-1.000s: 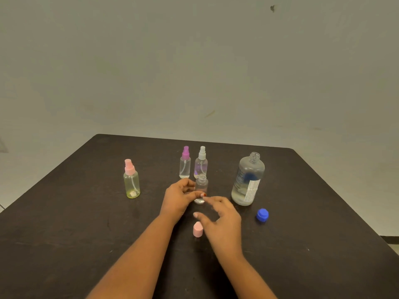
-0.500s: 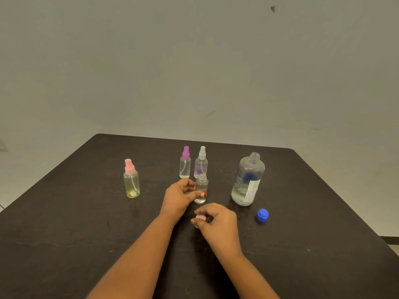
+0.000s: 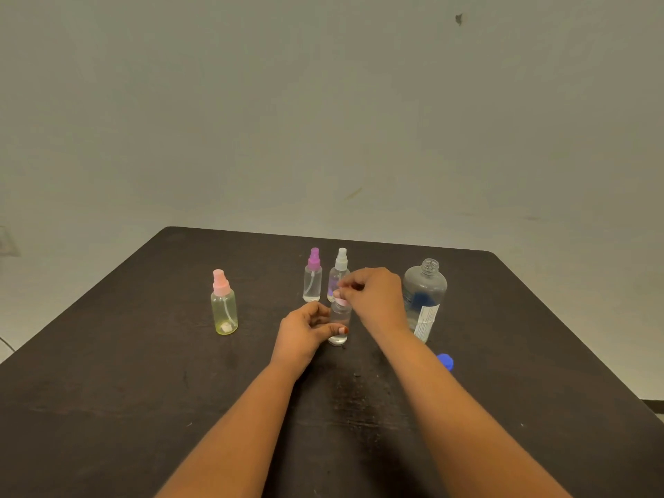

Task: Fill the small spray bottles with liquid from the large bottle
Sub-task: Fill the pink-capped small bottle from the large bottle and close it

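A small clear spray bottle point(image 3: 339, 323) stands upright mid-table with a little liquid in its bottom. My left hand point(image 3: 305, 332) grips it around the body from the left. My right hand point(image 3: 375, 296) is over the bottle's neck and pinches the pink spray cap point(image 3: 340, 300) right at the neck. The large clear bottle point(image 3: 425, 292) stands uncapped just right of my right hand, partly hidden by my wrist. Its blue cap point(image 3: 446, 361) lies on the table beside my right forearm.
Three other small spray bottles stand on the dark table point(image 3: 107, 389): a yellowish one with a pink top point(image 3: 224, 307) at the left, one with a purple top point(image 3: 312, 278) and one with a white top point(image 3: 339, 271) behind the held bottle. The table's edges fall off left, right and far.
My right hand picked the pink cap up off the table in front of the bottle and carried it up to the bottle's neck. My left hand has kept its hold on the bottle.
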Available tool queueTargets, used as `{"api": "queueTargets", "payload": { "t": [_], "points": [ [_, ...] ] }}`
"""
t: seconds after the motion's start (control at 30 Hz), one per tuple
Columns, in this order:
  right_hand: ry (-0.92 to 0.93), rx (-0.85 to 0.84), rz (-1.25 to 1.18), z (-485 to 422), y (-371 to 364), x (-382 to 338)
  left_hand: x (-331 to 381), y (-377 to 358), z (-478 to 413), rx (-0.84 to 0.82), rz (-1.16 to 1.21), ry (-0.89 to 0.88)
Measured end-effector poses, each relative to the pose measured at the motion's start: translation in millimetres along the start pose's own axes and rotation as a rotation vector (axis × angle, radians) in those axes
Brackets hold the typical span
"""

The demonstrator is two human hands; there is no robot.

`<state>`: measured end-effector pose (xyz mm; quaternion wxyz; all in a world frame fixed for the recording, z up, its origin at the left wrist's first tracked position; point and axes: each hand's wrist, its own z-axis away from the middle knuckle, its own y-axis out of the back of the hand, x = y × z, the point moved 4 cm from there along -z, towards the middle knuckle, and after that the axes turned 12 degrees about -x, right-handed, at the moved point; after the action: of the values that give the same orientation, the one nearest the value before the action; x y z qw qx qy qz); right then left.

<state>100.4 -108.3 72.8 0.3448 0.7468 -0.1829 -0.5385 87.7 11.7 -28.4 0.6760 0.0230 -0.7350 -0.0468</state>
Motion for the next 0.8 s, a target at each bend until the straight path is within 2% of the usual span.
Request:
{"api": "queueTargets", "payload": {
  "t": [0.13,0.33,0.5,0.6,0.7,0.8],
  "points": [
    [0.004,-0.037,0.032,-1.5,-0.9,-1.5,-1.0,1.0,-0.2,-0.004,0.003,-0.004],
    [-0.003,-0.163,0.262,-8.3,-5.2,-4.9,1.4,-0.6,0.6,0.01,0.007,-0.005],
    [-0.052,-0.374,0.429,-13.6,-2.8,-11.8,1.8,-0.3,0.3,0.012,-0.007,0.003],
    [-0.011,-0.304,0.475,-17.4,-4.9,-13.5,2.3,-0.2,1.1,0.011,-0.005,0.0],
    [-0.054,-0.353,0.524,-18.8,-11.6,-11.3,1.3,0.9,0.4,0.009,-0.017,0.003],
    [0.01,-0.265,0.534,-15.0,-7.3,-16.0,-0.6,2.3,-1.0,0.014,-0.03,0.01]
  ]
}}
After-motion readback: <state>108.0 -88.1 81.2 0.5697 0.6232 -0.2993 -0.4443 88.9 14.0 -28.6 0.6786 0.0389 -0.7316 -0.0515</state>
